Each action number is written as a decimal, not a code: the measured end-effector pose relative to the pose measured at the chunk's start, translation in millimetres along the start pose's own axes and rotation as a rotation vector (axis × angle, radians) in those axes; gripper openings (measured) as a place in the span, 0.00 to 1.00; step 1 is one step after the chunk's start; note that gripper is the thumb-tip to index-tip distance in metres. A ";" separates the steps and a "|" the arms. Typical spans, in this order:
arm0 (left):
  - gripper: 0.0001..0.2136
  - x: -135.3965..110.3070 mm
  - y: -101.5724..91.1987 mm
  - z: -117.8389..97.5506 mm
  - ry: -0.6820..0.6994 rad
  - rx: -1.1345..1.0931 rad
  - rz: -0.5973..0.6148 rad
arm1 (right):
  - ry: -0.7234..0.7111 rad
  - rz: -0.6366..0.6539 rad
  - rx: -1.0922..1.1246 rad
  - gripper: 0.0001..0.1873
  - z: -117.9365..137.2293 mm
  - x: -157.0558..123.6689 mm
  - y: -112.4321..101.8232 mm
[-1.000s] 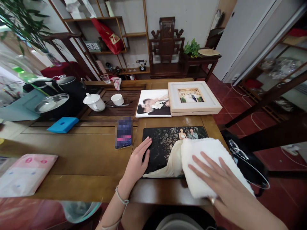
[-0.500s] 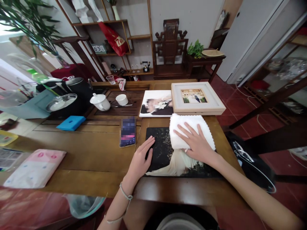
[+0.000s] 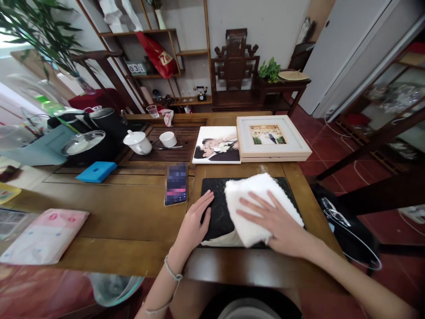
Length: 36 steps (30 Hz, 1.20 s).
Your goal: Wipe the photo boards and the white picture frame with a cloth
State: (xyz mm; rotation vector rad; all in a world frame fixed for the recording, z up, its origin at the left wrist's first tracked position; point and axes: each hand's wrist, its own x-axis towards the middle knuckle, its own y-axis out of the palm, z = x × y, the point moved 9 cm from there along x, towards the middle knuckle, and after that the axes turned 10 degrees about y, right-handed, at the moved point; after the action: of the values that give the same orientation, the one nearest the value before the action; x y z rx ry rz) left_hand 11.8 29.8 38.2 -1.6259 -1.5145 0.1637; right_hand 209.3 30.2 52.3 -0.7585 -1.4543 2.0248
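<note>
A dark photo panel (image 3: pixel 217 212) with a pale dress printed on it lies flat at the table's near edge. My left hand (image 3: pixel 196 217) rests on its left edge, fingers stretched out and the thumb lower down. On the panel's middle and right part lies a folded white cloth (image 3: pixel 241 197), which hides much of the print. My right hand (image 3: pixel 272 217) presses flat on the cloth with its fingers spread. Just beyond are a white-edged photo panel (image 3: pixel 217 153) and a pale wooden picture frame (image 3: pixel 292 148) side by side.
Left of the panel lies a phone (image 3: pixel 176 184). Farther left are a blue block (image 3: pixel 96 172), a plastic-wrapped pack (image 3: pixel 46 235), a white lidded bowl (image 3: pixel 138 142) and a small white cup (image 3: pixel 168 139). A black bag (image 3: pixel 345 226) stands beyond the table's right edge.
My right hand has slid the cloth toward me over the panel, and the cloth has turned. The panel's upper edge shows again. My left hand has stayed at the left edge.
</note>
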 end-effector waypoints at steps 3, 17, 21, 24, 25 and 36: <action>0.19 -0.1 -0.5 0.2 -0.008 -0.004 -0.005 | 0.122 -0.146 -0.080 0.47 -46.5 20.7 -13.7; 0.19 0.1 0.5 -0.7 0.007 0.010 -0.005 | 0.126 -0.016 -0.068 0.59 6.5 -72.3 5.0; 0.19 -0.3 0.9 0.1 -0.004 0.009 -0.003 | 0.053 0.071 -0.023 0.58 13.6 -44.6 2.3; 0.19 0.3 0.8 0.1 -0.006 -0.002 -0.008 | 0.113 0.000 -0.086 0.52 5.6 6.8 -6.5; 0.19 0.6 0.4 0.1 -0.006 -0.008 -0.013 | 0.132 -0.039 -0.117 0.48 6.8 24.2 -9.2; 0.19 -1.2 -16.2 6.9 -0.045 0.032 -0.163 | -0.049 -0.020 -0.067 0.44 104.2 18.2 16.7</action>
State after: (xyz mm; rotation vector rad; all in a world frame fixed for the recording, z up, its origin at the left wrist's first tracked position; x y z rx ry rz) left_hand -4.8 30.0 44.2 -1.4758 -1.6623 0.1342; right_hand 121.4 -30.3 61.3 -0.7231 -1.5582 2.0014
